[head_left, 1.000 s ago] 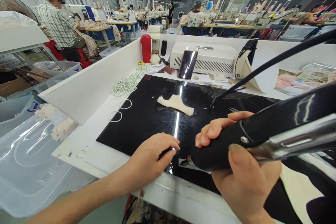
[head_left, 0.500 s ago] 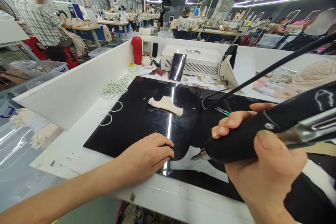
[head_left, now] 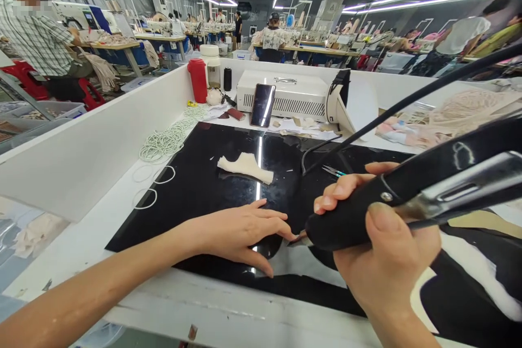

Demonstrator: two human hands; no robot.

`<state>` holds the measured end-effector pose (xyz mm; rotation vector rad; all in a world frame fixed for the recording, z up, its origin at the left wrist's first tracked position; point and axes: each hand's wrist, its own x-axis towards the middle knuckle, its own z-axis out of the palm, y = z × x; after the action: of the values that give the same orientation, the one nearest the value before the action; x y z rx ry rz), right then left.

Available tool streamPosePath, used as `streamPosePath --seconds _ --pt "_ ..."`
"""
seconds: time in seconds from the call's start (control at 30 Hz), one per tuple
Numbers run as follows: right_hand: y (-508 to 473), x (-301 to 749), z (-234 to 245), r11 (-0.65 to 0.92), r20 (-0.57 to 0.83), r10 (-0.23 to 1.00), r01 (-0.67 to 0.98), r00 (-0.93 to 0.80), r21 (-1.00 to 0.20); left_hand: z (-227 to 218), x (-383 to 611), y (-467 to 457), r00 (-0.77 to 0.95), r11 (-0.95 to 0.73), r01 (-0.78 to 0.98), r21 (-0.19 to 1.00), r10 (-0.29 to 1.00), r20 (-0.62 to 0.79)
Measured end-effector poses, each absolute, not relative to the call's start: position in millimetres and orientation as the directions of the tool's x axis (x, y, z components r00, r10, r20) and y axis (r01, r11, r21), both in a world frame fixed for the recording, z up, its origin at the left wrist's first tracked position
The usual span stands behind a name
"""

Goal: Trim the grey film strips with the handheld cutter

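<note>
My right hand [head_left: 391, 261] is wrapped round a black hand-held tool [head_left: 346, 228] with a metal lever along its side and a narrow metal tip pointing left. My left hand [head_left: 248, 231] is over the glossy black board [head_left: 191, 196], fingers spread, palm down. Its index fingertip is close to the tool's tip; whether they touch, I cannot tell. Below the tip is a greyish-white patch [head_left: 314, 269], either a thin sheet or a reflection. A cream cut piece of padded material [head_left: 247, 167] lies on the board beyond my left hand.
Green-white elastic loops [head_left: 163, 141] are heaped at the left. Tweezers [head_left: 333, 171] lie near a black cable [head_left: 375, 122]. Along the back stand a red bottle [head_left: 198, 80], a phone [head_left: 263, 105] and a white vented machine [head_left: 297, 95]. Co-workers sit beyond the low partition.
My left hand has moved right towards the tool tip, and its fingers have spread. My right hand still grips the tool. The view has shifted, bringing most things further left.
</note>
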<state>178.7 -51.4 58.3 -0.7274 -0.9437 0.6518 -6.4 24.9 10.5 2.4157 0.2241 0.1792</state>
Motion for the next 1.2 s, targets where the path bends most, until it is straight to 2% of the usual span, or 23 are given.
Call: streamPosePath --seconds 0.47,0.73,0.9,1.2 --pt "-55.3 176.2 51.9 0.545 0.429 0.806 -0.230 0.407 -0.806 14.9 -5.3 21.5 0.975 -0.724 0.109 0.681 0.211 0.067" --pt "-59.1 175.9 53.4 0.527 0.418 0.805 -0.186 0.421 -0.829 11.7 -3.7 21.9 0.975 -0.743 0.101 0.662 0.206 0.082" --pt "-61.4 168.5 59.3 0.547 0.409 0.799 -0.253 0.440 -0.798 7.2 -3.6 23.4 0.977 -0.737 0.082 0.670 0.193 0.093" --pt "-65.8 163.6 59.6 0.516 0.400 0.827 -0.252 0.394 -0.818 5.8 -2.7 24.5 0.978 -0.741 0.068 0.668 0.181 0.102"
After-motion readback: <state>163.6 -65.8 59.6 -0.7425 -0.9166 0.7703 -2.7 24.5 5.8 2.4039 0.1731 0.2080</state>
